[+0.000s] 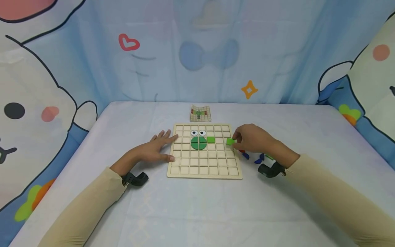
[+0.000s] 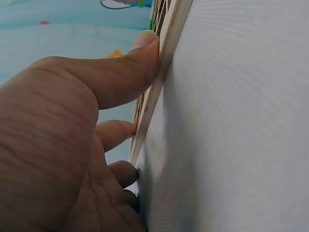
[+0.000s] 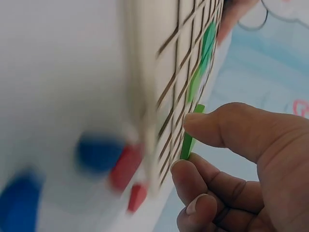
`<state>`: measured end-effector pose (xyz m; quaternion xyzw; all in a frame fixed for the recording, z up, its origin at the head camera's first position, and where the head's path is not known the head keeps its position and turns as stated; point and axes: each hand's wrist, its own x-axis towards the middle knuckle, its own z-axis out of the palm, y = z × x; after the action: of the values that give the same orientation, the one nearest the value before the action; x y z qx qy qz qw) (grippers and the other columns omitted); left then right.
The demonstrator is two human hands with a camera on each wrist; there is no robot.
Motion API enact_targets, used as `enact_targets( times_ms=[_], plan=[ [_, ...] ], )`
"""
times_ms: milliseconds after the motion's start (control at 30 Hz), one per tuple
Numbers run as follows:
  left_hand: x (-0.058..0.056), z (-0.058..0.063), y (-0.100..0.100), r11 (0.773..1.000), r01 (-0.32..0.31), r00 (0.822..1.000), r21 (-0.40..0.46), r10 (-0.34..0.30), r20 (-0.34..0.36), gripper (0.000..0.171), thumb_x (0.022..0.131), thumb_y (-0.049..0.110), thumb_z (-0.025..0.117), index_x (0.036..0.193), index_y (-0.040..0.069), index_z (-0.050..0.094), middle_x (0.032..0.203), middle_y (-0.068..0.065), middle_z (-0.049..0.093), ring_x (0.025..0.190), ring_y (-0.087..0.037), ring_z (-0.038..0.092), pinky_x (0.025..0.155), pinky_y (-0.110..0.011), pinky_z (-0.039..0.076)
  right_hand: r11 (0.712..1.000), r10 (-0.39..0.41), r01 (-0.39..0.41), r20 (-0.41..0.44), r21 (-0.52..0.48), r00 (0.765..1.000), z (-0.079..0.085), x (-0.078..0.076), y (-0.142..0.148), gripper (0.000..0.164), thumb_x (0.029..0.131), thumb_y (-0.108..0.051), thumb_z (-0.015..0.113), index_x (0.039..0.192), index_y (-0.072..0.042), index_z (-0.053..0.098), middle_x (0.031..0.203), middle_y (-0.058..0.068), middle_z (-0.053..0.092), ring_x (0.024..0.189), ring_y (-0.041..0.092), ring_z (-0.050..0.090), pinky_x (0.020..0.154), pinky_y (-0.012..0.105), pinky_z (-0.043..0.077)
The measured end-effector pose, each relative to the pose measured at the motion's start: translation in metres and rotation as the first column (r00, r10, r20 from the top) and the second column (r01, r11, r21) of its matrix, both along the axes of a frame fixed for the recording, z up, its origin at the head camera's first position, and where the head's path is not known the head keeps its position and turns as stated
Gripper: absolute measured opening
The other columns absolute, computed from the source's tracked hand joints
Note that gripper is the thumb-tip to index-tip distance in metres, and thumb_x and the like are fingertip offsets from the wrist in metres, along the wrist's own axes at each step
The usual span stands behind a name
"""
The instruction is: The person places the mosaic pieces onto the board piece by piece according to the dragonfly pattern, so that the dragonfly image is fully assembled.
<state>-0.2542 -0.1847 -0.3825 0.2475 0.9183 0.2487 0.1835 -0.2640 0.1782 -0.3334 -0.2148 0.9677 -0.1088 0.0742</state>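
Observation:
A square wooden grid board (image 1: 205, 171) lies on the table. On it, two round eye pieces (image 1: 202, 133) sit above a dark green circle made of quarter pieces (image 1: 194, 145), with a light green square tile (image 1: 211, 139) to their right. Over the board's right edge my right hand (image 1: 254, 139) pinches another light green square tile (image 3: 187, 145) between thumb and fingertip. My left hand (image 1: 154, 149) rests at the left edge, fingers spread and fairly straight. In the left wrist view its thumb (image 2: 145, 53) touches the board's side.
Blue pieces (image 1: 260, 159) and red pieces (image 3: 126, 166) lie on the white tablecloth (image 1: 197, 212) right of the board, partly under my right hand. A creased pattern card (image 1: 200, 115) stands behind the board. A blue cartoon curtain (image 1: 154, 79) hangs at the back.

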Motion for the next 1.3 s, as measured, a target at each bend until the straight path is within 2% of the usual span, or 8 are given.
enact_targets(
  times_ms=[200, 400, 633, 1067, 1300],
  plan=[
    [0.001, 0.001, 0.0, 1.0, 0.0, 1.0, 0.005, 0.0, 0.002, 0.09, 0.091, 0.044, 0.068, 0.16, 0.021, 0.014, 0.166, -0.014, -0.007, 0.153, -0.034, -0.015, 0.123, -0.055, -0.007, 0.993, 0.112, -0.112, 0.005, 0.031, 0.994, 0.002, 0.004, -0.034, 0.025, 0.087, -0.024, 0.074, 0.103, -0.005, 0.072, 0.086, 0.002, 0.068, 0.074, 0.012, 0.061, 0.069, 0.031, 0.054],
    [0.002, 0.0, 0.001, 1.0, 0.003, 1.0, 0.01, -0.003, 0.005, 0.09, 0.092, 0.043, 0.067, 0.16, 0.021, 0.014, 0.166, -0.015, -0.007, 0.153, -0.035, -0.015, 0.123, -0.055, -0.008, 0.985, 0.159, -0.159, 0.0, 0.068, 0.987, -0.004, -0.002, -0.053, 0.025, 0.086, -0.02, 0.074, 0.105, -0.003, 0.073, 0.083, 0.0, 0.069, 0.075, 0.012, 0.062, 0.073, 0.032, 0.055],
    [0.002, 0.001, 0.001, 1.0, -0.001, 1.0, 0.005, 0.001, 0.007, 0.09, 0.092, 0.044, 0.067, 0.16, 0.021, 0.013, 0.166, -0.014, -0.008, 0.152, -0.035, -0.015, 0.123, -0.055, -0.008, 0.981, 0.16, -0.161, 0.016, 0.108, 0.987, -0.003, -0.005, -0.06, 0.025, 0.086, -0.019, 0.076, 0.105, -0.003, 0.074, 0.086, 0.002, 0.072, 0.077, 0.012, 0.064, 0.077, 0.034, 0.057],
    [0.001, 0.004, 0.001, 1.0, -0.004, 1.0, -0.004, 0.004, 0.007, 0.089, 0.092, 0.043, 0.067, 0.16, 0.021, 0.013, 0.166, -0.015, -0.007, 0.152, -0.035, -0.015, 0.123, -0.055, -0.008, 0.981, 0.156, -0.153, -0.013, 0.121, 0.988, -0.002, -0.002, -0.065, 0.019, 0.085, -0.02, 0.077, 0.099, -0.006, 0.078, 0.089, 0.002, 0.075, 0.081, 0.013, 0.068, 0.075, 0.034, 0.058],
    [0.001, 0.004, 0.001, 1.0, -0.003, 1.0, -0.001, 0.003, 0.006, 0.09, 0.092, 0.043, 0.067, 0.16, 0.02, 0.013, 0.166, -0.015, -0.007, 0.152, -0.036, -0.015, 0.123, -0.055, -0.008, 0.989, 0.125, -0.123, -0.023, 0.08, 0.992, -0.007, -0.002, -0.062, 0.02, 0.086, -0.02, 0.077, 0.1, -0.007, 0.078, 0.089, 0.002, 0.075, 0.08, 0.012, 0.067, 0.074, 0.033, 0.057]
  ],
)
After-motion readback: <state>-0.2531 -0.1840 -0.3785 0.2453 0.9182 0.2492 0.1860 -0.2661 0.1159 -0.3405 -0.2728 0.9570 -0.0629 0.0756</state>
